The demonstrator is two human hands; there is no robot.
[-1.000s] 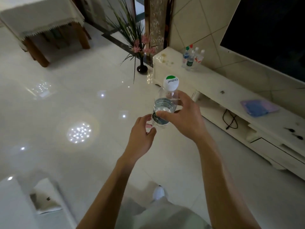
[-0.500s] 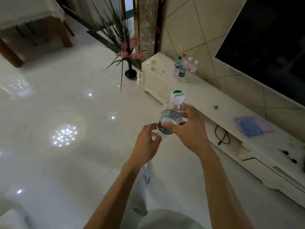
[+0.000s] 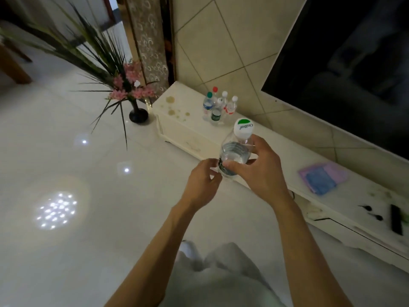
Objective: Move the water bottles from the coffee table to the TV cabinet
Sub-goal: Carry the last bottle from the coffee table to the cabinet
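Note:
A clear water bottle (image 3: 235, 149) with a white and green cap is upright in the air before me. My right hand (image 3: 260, 169) grips its body from the right. My left hand (image 3: 202, 183) touches its lower part from the left with the fingertips. The long white TV cabinet (image 3: 285, 156) runs from the centre to the lower right. On its far left end stands a cluster of several small water bottles (image 3: 218, 106) with red, green and white caps. The held bottle is in front of the cabinet, short of that cluster.
A dark TV screen (image 3: 345, 63) hangs above the cabinet. A black vase with pink flowers and long leaves (image 3: 130, 94) stands on the glossy floor beside the cabinet's left end. A blue and purple cloth (image 3: 322, 178) and a black remote (image 3: 396, 219) lie on the cabinet.
I have walked closer to the cabinet; the cluster of bottles and the vase appear nearer. Both hands keep the same hold on the bottle.

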